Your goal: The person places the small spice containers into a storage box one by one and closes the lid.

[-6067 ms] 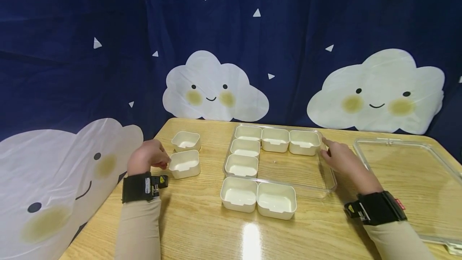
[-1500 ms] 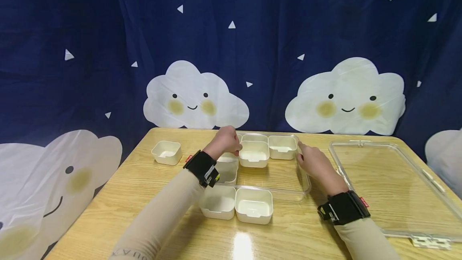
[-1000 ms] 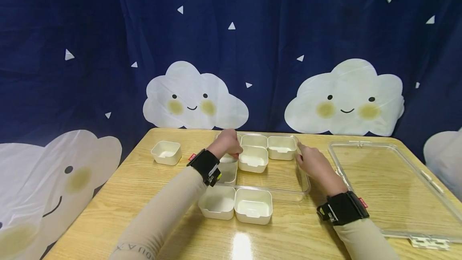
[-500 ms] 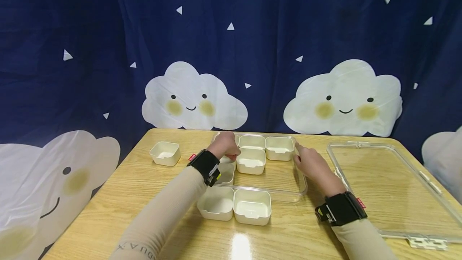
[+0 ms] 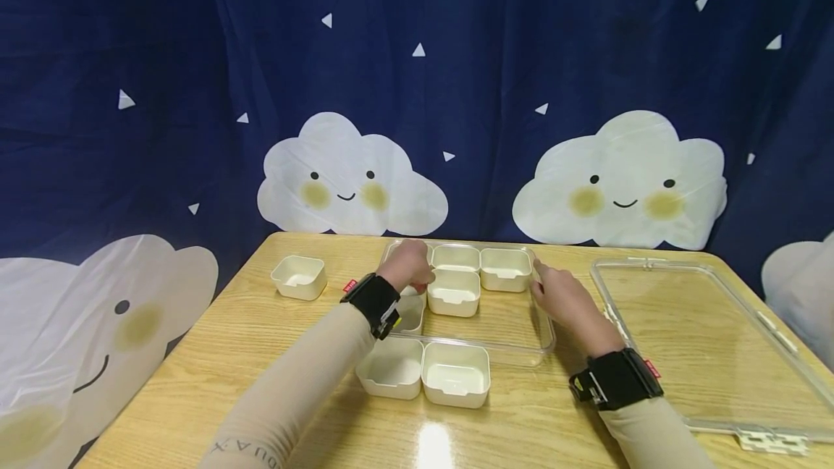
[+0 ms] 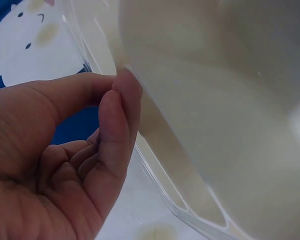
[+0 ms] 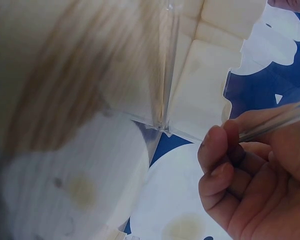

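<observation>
My left hand pinches the left rim of a small cream bin between thumb and fingertips. That bin sits within the outline of a wide clear box, just in front of two cream bins in its back row. In the left wrist view, the fingertips are right at the bin's edge. My right hand holds the clear box's right wall near the back corner; the right wrist view has its thumb and fingers around the clear rim. Bins at the box's left side are partly hidden behind my left hand and wrist.
Two cream bins stand side by side before the box. Another single bin is at the table's back left. A clear lid with white latches lies on the right. The patterned curtain hangs behind the wooden table.
My left hand has carried one of the two left-side bins rightward into the clear box. Since 1.5 s ago it has lowered slightly toward me. My right hand stays at the box's right wall.
</observation>
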